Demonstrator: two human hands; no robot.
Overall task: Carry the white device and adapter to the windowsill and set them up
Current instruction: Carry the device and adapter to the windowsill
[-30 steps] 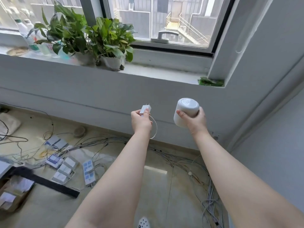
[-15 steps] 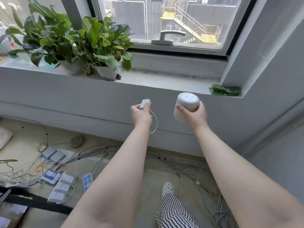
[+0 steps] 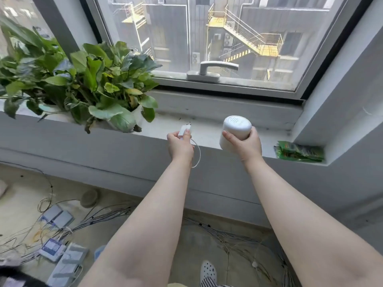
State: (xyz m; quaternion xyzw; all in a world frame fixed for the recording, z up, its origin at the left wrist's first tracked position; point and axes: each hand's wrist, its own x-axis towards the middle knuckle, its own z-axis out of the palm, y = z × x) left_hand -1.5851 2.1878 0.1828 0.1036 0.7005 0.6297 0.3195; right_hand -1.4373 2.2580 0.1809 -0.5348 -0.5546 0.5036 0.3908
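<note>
My right hand (image 3: pixel 245 146) grips a white cylindrical device (image 3: pixel 235 129), tilted with its round end facing me, just over the front edge of the windowsill (image 3: pixel 207 129). My left hand (image 3: pixel 179 145) pinches a small white plug adapter (image 3: pixel 185 129) with its prongs pointing up and away; a thin white cable (image 3: pixel 198 156) loops down from it beside my wrist. Both hands hover at the sill's front edge, side by side and apart, above its bare stretch.
Leafy potted plants (image 3: pixel 87 85) fill the sill's left part. A green packet (image 3: pixel 299 151) lies at the sill's right corner by the wall. A window handle (image 3: pixel 209 71) sits on the frame behind. Cables and small boxes (image 3: pixel 58 241) litter the floor below.
Both hands have risen and moved forward from in front of the wall below the sill to the sill's front edge, as I stepped closer to the window.
</note>
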